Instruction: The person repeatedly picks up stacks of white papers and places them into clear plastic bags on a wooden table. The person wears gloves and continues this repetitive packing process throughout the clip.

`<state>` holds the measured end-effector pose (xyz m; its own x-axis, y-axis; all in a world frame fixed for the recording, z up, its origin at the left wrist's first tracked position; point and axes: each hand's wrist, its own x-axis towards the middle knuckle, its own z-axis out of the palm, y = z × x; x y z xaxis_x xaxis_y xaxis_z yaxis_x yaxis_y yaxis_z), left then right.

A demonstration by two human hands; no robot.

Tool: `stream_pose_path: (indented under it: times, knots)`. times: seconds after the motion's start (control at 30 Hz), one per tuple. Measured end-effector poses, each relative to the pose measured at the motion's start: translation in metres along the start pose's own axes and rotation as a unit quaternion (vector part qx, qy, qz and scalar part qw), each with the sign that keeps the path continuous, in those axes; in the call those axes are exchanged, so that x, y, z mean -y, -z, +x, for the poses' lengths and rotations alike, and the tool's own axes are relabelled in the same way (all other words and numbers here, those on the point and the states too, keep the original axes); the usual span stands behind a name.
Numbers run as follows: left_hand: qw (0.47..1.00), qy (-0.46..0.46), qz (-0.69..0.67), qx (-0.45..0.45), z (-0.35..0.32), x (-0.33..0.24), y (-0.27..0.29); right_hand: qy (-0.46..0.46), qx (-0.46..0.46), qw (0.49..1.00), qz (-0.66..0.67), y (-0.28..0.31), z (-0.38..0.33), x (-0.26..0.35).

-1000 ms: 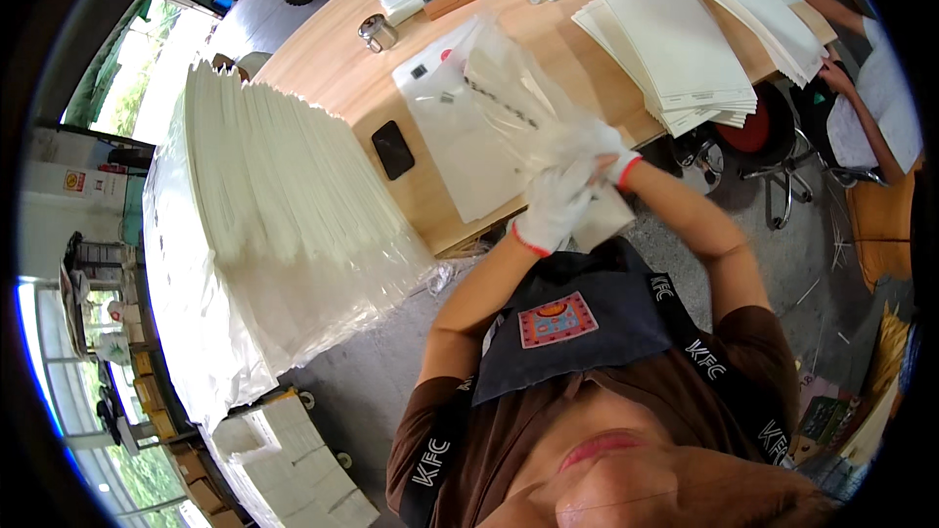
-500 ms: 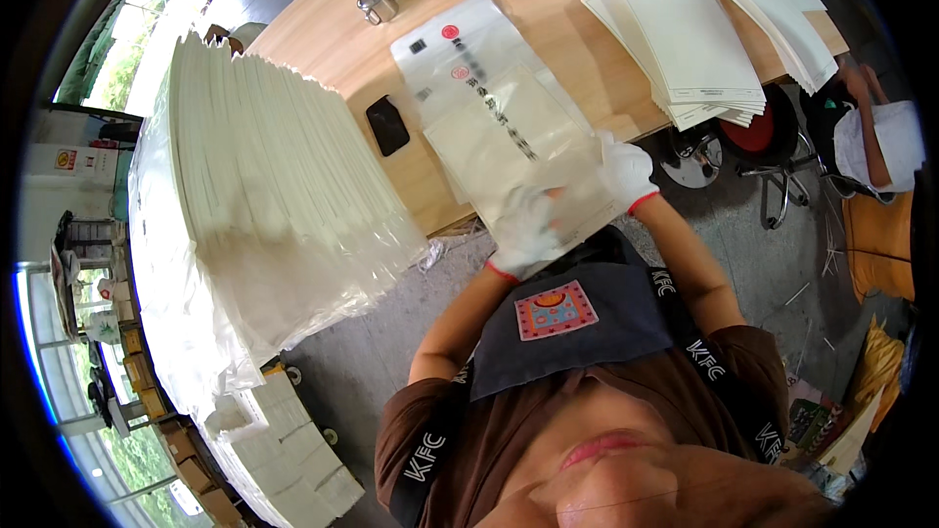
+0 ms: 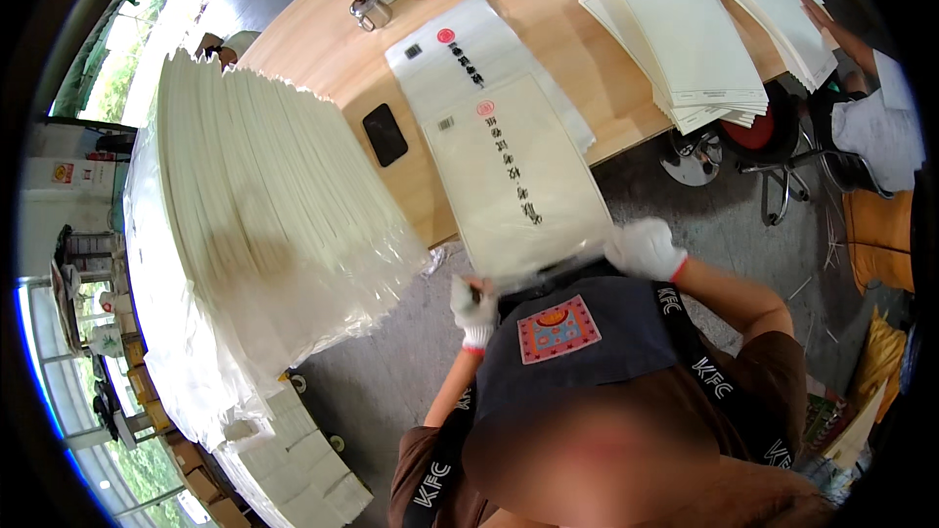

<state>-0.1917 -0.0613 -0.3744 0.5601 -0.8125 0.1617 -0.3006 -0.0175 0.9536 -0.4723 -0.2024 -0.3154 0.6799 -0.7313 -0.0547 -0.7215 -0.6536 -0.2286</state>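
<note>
We hold a cream bag (image 3: 518, 181) in clear wrap by its near end, at the edge of the wooden surface (image 3: 323, 49). Our left hand (image 3: 473, 301), gloved white, is clenched on the near left corner of the bag at about 7 o'clock from its middle. Our right hand (image 3: 646, 247), also gloved, grips the near right corner at about 5 o'clock. The bag lies flat along the surface and overhangs its near edge, with dark print down its middle and a red mark near its far end.

At 12 o'clock from the bag lies a second bag (image 3: 469, 54), partly under it. A black phone (image 3: 384, 134) lies at 9 o'clock, just beside the bag. A tall stack of cream sheets (image 3: 264, 205) in plastic stands farther out at 9 o'clock, off the surface's left end. A small metal tin (image 3: 370, 10) sits at 11 o'clock. At 2 o'clock a fanned pile of sheets (image 3: 685, 39) rests on the surface, and beyond it another pile (image 3: 773, 0) with a co-worker's hand (image 3: 827, 24) on it. A red stool (image 3: 748, 132) stands on the floor at 3 o'clock.
</note>
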Motion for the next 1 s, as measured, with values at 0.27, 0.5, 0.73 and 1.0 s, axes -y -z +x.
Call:
stream_pose_path:
  times: [0.27,0.5,0.73,1.0]
  knots:
    - [0.973,0.122,0.148,0.129,-0.019,0.046,0.026,-0.077,0.204,0.976,-0.011,-0.01,-0.006,-0.035]
    - [0.974,0.11,0.116,0.16,0.076,0.002,-0.027,-0.209,0.018,0.743,0.636,-0.079,0.076,-0.059]
    - [0.924,-0.222,0.264,0.162,0.099,-0.282,0.028,-0.015,0.155,0.407,0.9,-0.025,0.119,0.043]
    - [0.804,-0.239,0.269,-0.473,0.09,-0.393,0.205,0.247,0.074,0.679,0.688,0.232,0.231,0.176]
